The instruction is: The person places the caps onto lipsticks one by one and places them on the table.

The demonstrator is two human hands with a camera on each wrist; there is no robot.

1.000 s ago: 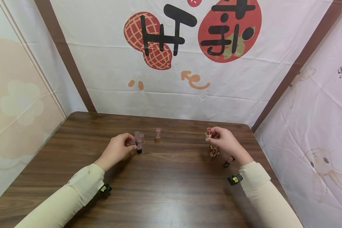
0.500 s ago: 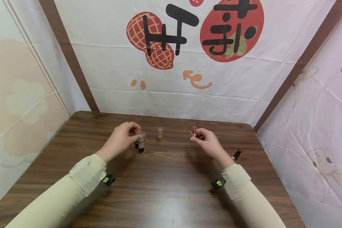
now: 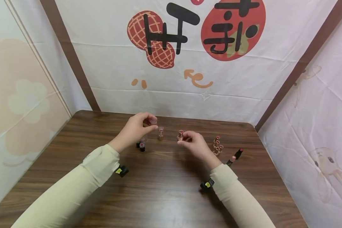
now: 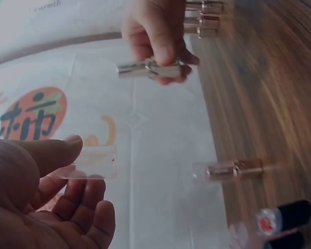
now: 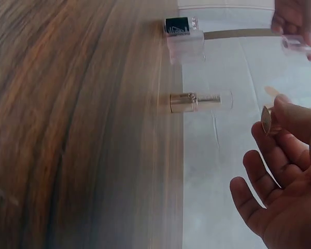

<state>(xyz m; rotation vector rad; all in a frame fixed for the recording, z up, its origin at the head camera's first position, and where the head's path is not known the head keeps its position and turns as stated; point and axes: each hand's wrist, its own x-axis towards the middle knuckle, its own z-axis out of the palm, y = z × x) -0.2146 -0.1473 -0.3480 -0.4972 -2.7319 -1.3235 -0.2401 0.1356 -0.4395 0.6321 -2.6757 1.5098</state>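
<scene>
My left hand [image 3: 136, 129] pinches a clear lipstick cap [image 4: 99, 162] between thumb and fingers, raised above the table. Across from it, my right hand [image 3: 198, 144] grips an uncapped gold lipstick [image 3: 180, 135] by its base, held upright with the red end up. On the table between and behind the hands stands another gold lipstick [image 3: 161, 133] with a clear cap over it. Below the left hand, black-based lipsticks [image 3: 142, 147] stand beside clear caps [image 5: 186, 47], which the hand partly hides in the head view.
Right of the right hand, several uncapped gold lipsticks [image 3: 217, 144] stand grouped. Close to them are a black lipstick [image 3: 238, 154] with a red tip and one with a pink tip [image 3: 232, 159]. A printed cloth [image 3: 111, 72] hangs behind the wooden table [image 3: 165, 196].
My left hand has lifted a clear cap from the cluster and moved right. My right hand has carried the gold lipstick left, so the two hands are now closer together.
</scene>
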